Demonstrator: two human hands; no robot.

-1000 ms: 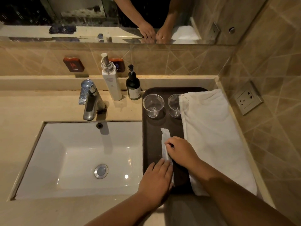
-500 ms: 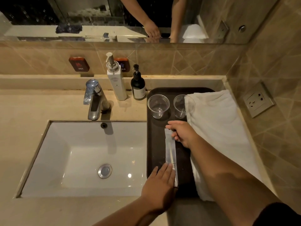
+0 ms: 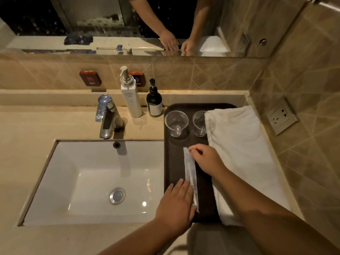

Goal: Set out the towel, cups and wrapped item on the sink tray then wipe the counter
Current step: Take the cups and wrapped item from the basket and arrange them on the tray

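Pressing flat, left hand (image 3: 174,203) pins wrapped item (image 3: 190,173); right hand (image 3: 207,159) pinches it.

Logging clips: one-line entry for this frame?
wrapped item flat on tray | left hand pressing near end | right hand at far end | cups, towel placed

On the dark tray (image 3: 168,162), two empty clear cups (image 3: 176,123) stood upright at the back, a folded white towel (image 3: 242,153) covered its right side, and a long wrapped item (image 3: 190,173) lay lengthwise between.
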